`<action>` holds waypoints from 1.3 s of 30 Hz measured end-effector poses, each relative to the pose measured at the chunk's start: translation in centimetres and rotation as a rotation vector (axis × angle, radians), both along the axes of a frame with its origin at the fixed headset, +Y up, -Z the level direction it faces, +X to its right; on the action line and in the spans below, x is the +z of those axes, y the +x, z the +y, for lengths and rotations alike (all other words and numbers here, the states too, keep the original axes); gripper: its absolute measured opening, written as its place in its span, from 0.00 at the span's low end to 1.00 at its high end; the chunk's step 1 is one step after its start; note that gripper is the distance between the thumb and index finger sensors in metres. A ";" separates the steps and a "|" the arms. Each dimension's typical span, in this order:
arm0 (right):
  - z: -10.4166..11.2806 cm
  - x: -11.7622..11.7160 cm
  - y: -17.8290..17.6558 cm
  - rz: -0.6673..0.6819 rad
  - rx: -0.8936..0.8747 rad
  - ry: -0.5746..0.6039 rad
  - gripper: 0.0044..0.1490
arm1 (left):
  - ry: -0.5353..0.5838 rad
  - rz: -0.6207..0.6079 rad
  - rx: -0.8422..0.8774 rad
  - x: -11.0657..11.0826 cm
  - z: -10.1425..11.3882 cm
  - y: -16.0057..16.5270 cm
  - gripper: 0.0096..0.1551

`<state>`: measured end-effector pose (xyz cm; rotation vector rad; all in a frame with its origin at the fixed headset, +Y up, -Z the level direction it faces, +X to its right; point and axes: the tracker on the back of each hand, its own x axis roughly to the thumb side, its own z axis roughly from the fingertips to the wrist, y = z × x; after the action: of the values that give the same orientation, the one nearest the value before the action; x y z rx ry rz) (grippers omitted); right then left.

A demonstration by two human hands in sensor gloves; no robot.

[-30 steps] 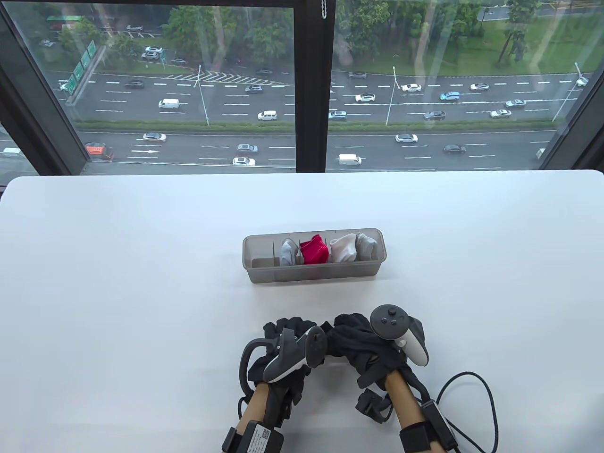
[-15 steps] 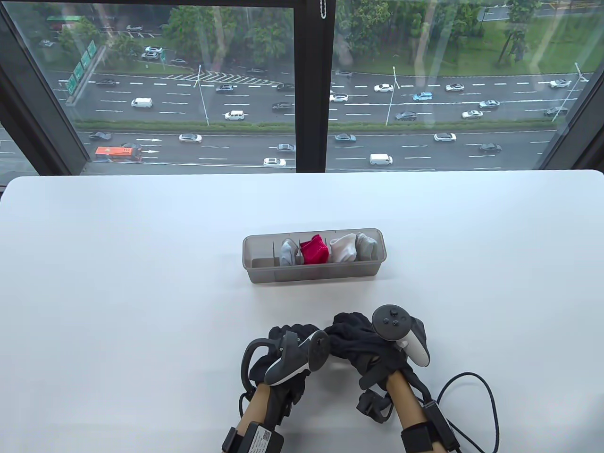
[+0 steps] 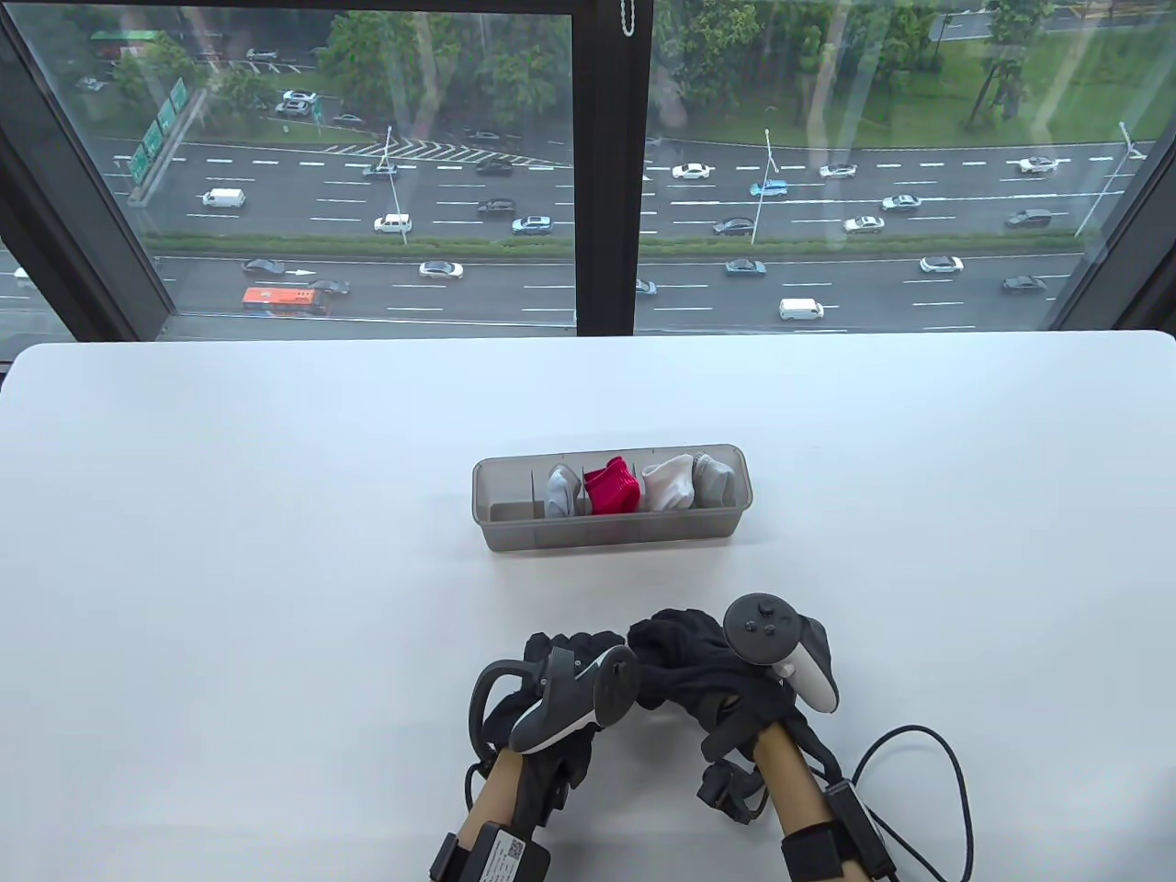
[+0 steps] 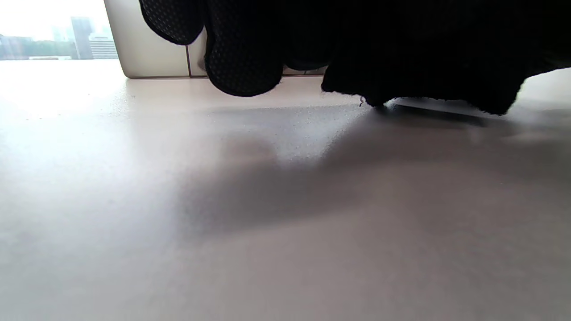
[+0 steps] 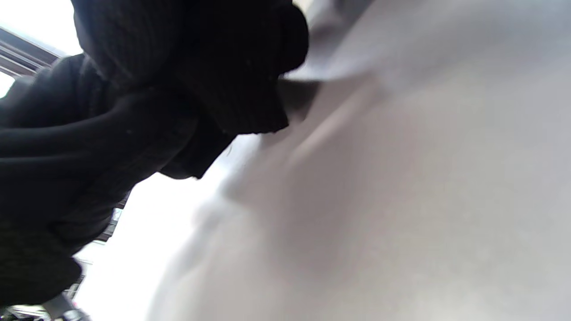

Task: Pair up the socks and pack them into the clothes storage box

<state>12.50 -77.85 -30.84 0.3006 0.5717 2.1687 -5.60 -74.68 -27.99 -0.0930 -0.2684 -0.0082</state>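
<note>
A bunch of black socks [image 3: 678, 650] sits near the table's front edge, held between both gloved hands. My left hand [image 3: 562, 650] grips its left end and my right hand [image 3: 735, 684] grips its right side, fingers curled into the fabric. In the left wrist view my gloved fingers [image 4: 243, 58] hang just above the tabletop beside the black socks [image 4: 424, 53]. The right wrist view is filled by the bunched black socks [image 5: 178, 84]. The grey translucent storage box [image 3: 514, 528] stands mid-table beyond the hands, with a grey, a red [image 3: 613, 487], a white and another grey sock bundle in its compartments.
The box's two leftmost compartments [image 3: 510, 496] hold nothing. A black cable [image 3: 955, 790] loops on the white table [image 3: 230, 551] at the front right. Beyond the table's far edge is a large window.
The hands have drawn slightly closer together and the black socks are bunched a little tighter between them. The box and its contents have not moved.
</note>
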 end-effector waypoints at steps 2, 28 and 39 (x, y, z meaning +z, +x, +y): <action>0.0 0.1 -0.2 0.027 -0.003 -0.025 0.35 | -0.008 0.011 -0.016 0.0 0.1 0.0 0.34; 0.4 0.1 0.0 0.015 -0.061 -0.044 0.35 | 0.088 -0.020 -0.024 0.4 0.5 0.5 0.40; 1.4 0.1 0.3 -0.016 -0.128 0.062 0.36 | -0.005 -0.019 0.086 0.0 0.1 -0.6 0.49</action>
<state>12.83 -76.42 -30.74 0.3439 0.4650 2.0662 -6.18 -74.59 -28.04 -0.0860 -0.2913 0.0769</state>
